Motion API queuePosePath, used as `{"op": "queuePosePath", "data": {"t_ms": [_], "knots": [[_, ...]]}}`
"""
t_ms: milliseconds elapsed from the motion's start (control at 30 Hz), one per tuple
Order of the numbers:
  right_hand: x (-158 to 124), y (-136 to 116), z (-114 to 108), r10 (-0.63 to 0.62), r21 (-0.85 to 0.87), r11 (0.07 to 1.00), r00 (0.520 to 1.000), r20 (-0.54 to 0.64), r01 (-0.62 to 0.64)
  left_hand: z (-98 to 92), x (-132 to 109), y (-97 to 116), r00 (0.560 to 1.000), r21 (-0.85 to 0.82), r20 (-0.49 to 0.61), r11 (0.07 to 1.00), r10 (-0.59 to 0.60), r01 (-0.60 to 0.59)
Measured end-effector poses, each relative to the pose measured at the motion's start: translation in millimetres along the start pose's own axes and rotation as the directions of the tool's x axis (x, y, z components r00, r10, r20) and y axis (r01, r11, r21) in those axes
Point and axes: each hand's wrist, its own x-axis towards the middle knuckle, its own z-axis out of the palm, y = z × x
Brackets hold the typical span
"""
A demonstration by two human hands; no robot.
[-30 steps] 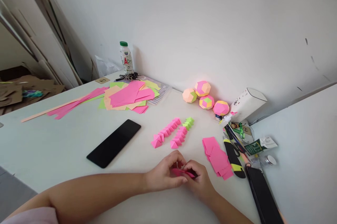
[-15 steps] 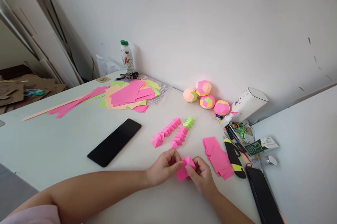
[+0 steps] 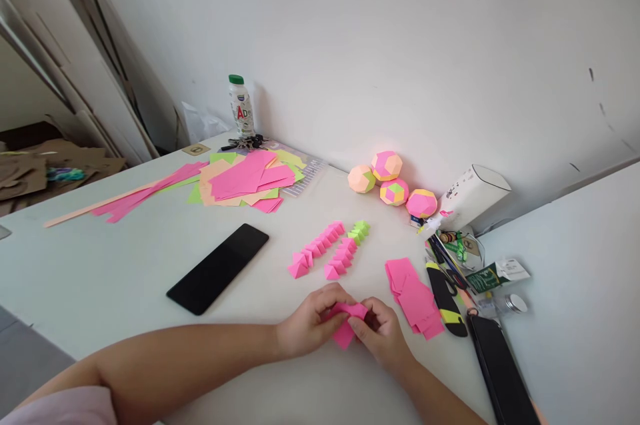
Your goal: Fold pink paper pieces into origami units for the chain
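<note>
While both hands (image 3: pixel 345 328) meet, their fingers pinch the pink paper (image 3: pixel 346 322) between them.

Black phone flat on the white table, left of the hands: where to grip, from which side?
Probably from above, pinching the slim black rectangular phone across its two long edges near the middle. It lies flat on the white table, long axis diagonal, so only the thin edges offer purchase.

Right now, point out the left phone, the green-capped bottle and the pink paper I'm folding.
left phone (image 3: pixel 218 268), head view, middle of screen
green-capped bottle (image 3: pixel 242 112), head view, its label
pink paper (image 3: pixel 345 332), head view, lower corner
</note>
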Motion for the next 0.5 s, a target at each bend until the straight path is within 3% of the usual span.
{"op": "queuePosePath", "data": {"t_ms": [100, 500], "knots": [[0.2, 0.4, 0.3, -0.007, 0.004, 1.000, 1.000, -0.002, 0.007, -0.5, 0.6, -1.1, 0.999, 0.011, -0.031, 1.000, 0.015, -0.015], [-0.9, -4.3, -1.2, -0.079, -0.026, 0.996, 0.997, 0.013, 0.080, 0.0, -1.5, -5.6, 0.995, -0.082, 0.030, 0.992, -0.090, 0.092]]}}
